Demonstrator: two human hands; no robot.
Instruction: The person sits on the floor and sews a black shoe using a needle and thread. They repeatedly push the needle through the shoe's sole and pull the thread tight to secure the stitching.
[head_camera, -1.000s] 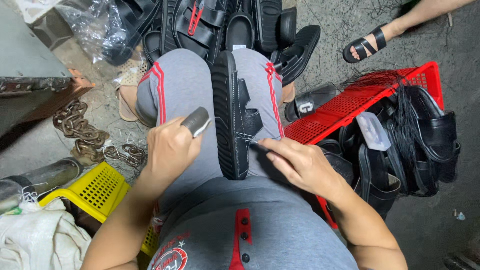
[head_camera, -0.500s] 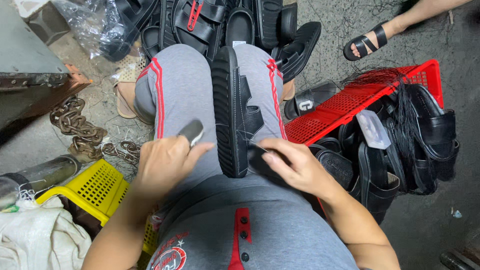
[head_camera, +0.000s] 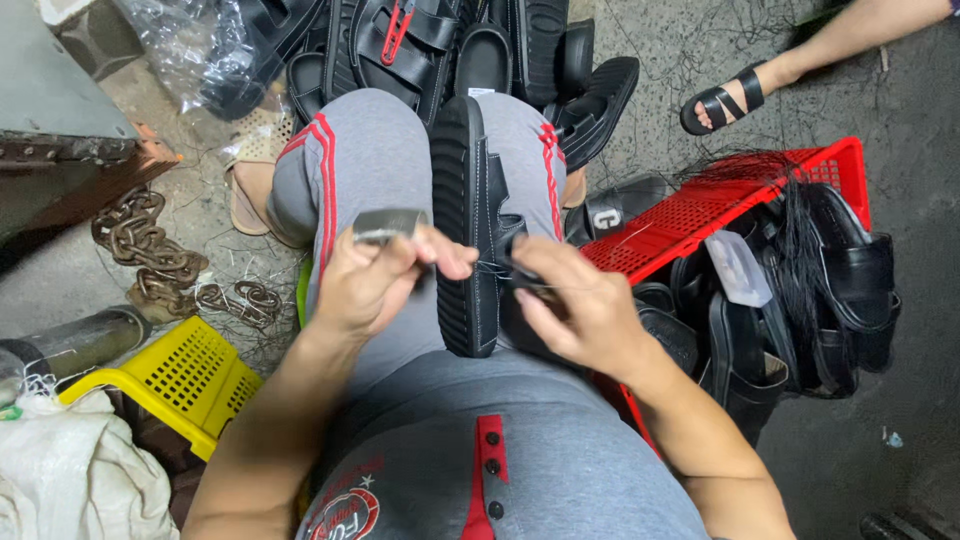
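Observation:
A black sandal (head_camera: 468, 215) lies on its side between my knees, sole to the left, strap to the right. My left hand (head_camera: 372, 280) grips a small grey metal tool (head_camera: 388, 224), with fingertips reaching to the sandal's sole edge. My right hand (head_camera: 580, 305) rests on the sandal's strap side and pinches a thin thread that runs across the strap. My grey trousers with red stripes (head_camera: 350, 160) lie under the sandal.
A pile of black sandals (head_camera: 480, 50) lies beyond my knees. A red crate (head_camera: 720, 205) with black sandals and black thread (head_camera: 800, 260) stands at right. A yellow basket (head_camera: 170, 375), rusty chain (head_camera: 150, 255) and white sack (head_camera: 70, 480) sit left. Another person's sandalled foot (head_camera: 725, 100) is top right.
My left hand has moved right, from my thigh up to the sandal's sole edge, carrying the metal tool. My right hand stayed on the strap.

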